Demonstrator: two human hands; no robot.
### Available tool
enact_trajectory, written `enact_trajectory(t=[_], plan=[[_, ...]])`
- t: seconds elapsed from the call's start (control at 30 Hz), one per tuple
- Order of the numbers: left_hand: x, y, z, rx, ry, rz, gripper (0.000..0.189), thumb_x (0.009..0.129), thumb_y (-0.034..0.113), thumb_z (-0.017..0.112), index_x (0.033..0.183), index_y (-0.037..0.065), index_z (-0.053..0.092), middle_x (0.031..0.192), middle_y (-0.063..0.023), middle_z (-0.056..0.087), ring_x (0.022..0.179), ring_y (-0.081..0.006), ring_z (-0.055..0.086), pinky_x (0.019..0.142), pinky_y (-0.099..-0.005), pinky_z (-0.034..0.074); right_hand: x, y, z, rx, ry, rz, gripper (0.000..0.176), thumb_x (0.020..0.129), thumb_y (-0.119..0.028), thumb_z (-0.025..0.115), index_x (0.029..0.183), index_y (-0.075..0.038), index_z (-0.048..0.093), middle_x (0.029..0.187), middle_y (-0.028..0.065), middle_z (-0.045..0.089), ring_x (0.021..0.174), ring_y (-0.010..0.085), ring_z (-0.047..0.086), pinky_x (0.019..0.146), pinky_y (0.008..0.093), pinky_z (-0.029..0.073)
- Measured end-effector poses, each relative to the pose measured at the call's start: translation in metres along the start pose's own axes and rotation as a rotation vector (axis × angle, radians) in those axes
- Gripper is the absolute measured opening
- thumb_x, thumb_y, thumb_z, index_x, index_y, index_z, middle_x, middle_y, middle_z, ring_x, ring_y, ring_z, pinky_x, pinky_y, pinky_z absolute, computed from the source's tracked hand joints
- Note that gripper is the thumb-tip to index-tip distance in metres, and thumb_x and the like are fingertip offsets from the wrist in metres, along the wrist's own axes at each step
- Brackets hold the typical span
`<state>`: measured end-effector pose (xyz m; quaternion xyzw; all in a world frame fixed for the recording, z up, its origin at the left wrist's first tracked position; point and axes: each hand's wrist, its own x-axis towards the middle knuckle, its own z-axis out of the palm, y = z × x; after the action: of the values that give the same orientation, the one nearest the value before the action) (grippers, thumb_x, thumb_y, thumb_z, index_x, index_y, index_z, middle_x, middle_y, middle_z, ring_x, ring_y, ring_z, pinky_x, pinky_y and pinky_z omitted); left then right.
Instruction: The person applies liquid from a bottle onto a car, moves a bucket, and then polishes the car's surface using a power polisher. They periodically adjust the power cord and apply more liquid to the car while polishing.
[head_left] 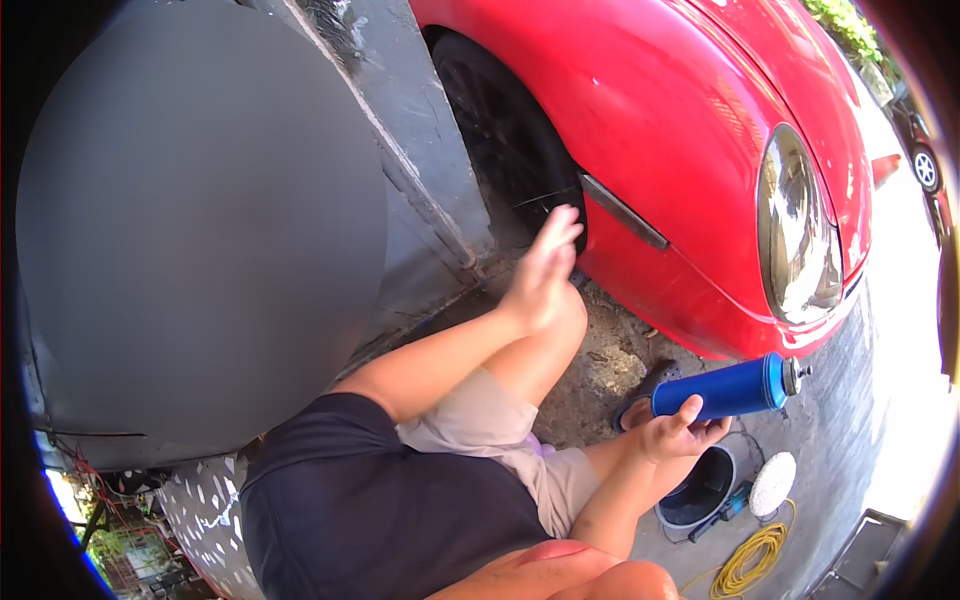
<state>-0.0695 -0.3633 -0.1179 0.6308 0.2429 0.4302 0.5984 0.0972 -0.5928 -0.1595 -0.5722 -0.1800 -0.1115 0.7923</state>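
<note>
My right hand (pixel 680 435) supports a blue cylindrical bottle (pixel 722 388) from below, thumb against its side and fingers bent under it. The bottle lies nearly sideways, its dark and silvery nozzle end pointing right. My left hand (pixel 545 270) is raised above my bent knee, slightly blurred, with the fingers stretched out and nothing visible in them. Behind that hand are the dark front wheel (pixel 505 130) and the red car (pixel 650 90). The car's headlight (pixel 795 230) is to the upper right of the bottle.
A dark bucket (pixel 735 470) stands below the bottle, beside a power tool (pixel 722 512) and a round white pad (pixel 772 484). Coiled yellow cord (pixel 750 560) lies on the concrete. A grey panel (pixel 430 130) borders the wheel; a blurred grey patch covers the left.
</note>
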Motion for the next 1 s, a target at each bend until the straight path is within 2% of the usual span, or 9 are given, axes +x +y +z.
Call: enact_trajectory(t=[0.17,0.23,0.27,0.3,0.5,0.6,0.7,0.83,1.0], plan=[[-0.189,-0.064,-0.163,0.284,0.340,-0.477,0.066,0.119,0.047,0.046,0.162,-0.004,0.047,0.162,-0.0220,0.055,0.143,-0.0270,0.060,0.122,-0.0384,0.045,0.000,-0.002,-0.011,0.000,-0.049,0.010,0.070,0.095,-0.031,0.087,0.143,0.005,0.050,0.131,0.0172,0.064,0.112,0.0263,0.065,0.100,0.0406,0.055],[-0.256,-0.034,-0.172,0.465,0.220,-1.311,0.087,0.113,0.072,0.035,0.161,0.001,0.052,0.153,-0.0197,0.065,0.145,-0.0259,0.058,0.122,-0.0406,0.045,0.000,0.002,-0.017,-0.017,-0.058,0.020,0.070,0.096,-0.031,0.086,0.143,0.005,0.050,0.130,0.0170,0.065,0.111,0.0261,0.065,0.100,0.0405,0.056],[-0.347,-0.136,-0.215,0.303,0.117,-1.408,0.089,0.113,0.075,0.030,0.164,0.006,0.051,0.162,-0.0167,0.059,0.151,-0.0271,0.053,0.125,-0.0423,0.042,0.001,0.001,-0.016,-0.028,-0.067,0.025,0.069,0.096,-0.031,0.086,0.143,0.005,0.050,0.130,0.0171,0.065,0.111,0.0262,0.066,0.100,0.0405,0.056],[-0.354,-0.121,-0.165,-0.114,0.300,-1.177,0.094,0.110,0.080,0.024,0.168,0.009,0.046,0.169,-0.0138,0.052,0.157,-0.0276,0.046,0.128,-0.0422,0.038,0.001,0.000,-0.015,-0.041,-0.074,0.031,0.069,0.096,-0.031,0.086,0.143,0.005,0.050,0.130,0.0171,0.065,0.111,0.0264,0.066,0.100,0.0406,0.056],[-0.156,0.057,-0.076,-0.278,0.282,-1.192,0.092,0.114,0.074,0.022,0.177,0.008,0.018,0.182,-0.0153,0.025,0.168,-0.0295,0.025,0.135,-0.0443,0.024,-0.004,0.002,-0.015,-0.029,-0.105,0.033,0.070,0.095,-0.031,0.087,0.144,0.004,0.050,0.128,0.0172,0.067,0.110,0.0266,0.067,0.099,0.0399,0.056],[-0.046,0.048,-0.065,0.241,0.136,-0.083,0.093,0.117,0.060,0.036,0.174,-0.007,0.005,0.184,-0.0240,0.005,0.172,-0.0330,0.002,0.138,-0.0455,0.004,-0.004,-0.002,-0.009,-0.003,-0.106,0.053,0.071,0.095,-0.034,0.087,0.144,0.003,0.050,0.125,0.0168,0.069,0.107,0.0257,0.068,0.096,0.0384,0.057],[0.112,0.038,-0.040,0.456,0.433,0.378,0.095,0.116,0.055,0.043,0.173,-0.009,0.002,0.182,-0.0309,-0.001,0.171,-0.0404,-0.002,0.138,-0.0487,0.003,-0.002,-0.008,-0.004,0.067,-0.094,0.098,0.073,0.092,-0.031,0.090,0.144,0.000,0.049,0.126,0.0141,0.065,0.108,0.0262,0.066,0.100,0.0415,0.055],[0.229,-0.017,-0.015,0.462,0.786,0.317,0.099,0.116,0.058,0.039,0.170,-0.014,-0.001,0.180,-0.0368,-0.006,0.170,-0.0456,-0.005,0.137,-0.0537,-0.002,0.000,-0.006,-0.013,-0.047,-0.051,-0.014,0.075,0.093,-0.038,0.088,0.142,0.003,0.051,0.121,0.0169,0.068,0.105,0.0265,0.068,0.097,0.0404,0.056],[0.209,-0.047,0.043,0.562,0.791,0.255,0.104,0.113,0.068,0.021,0.169,-0.015,-0.006,0.178,-0.0391,-0.010,0.169,-0.0471,-0.011,0.136,-0.0568,-0.006,0.011,-0.015,-0.018,-0.045,0.052,-0.061,0.071,0.091,-0.038,0.087,0.138,0.003,0.053,0.125,0.0159,0.066,0.105,0.0259,0.067,0.098,0.0408,0.055]])
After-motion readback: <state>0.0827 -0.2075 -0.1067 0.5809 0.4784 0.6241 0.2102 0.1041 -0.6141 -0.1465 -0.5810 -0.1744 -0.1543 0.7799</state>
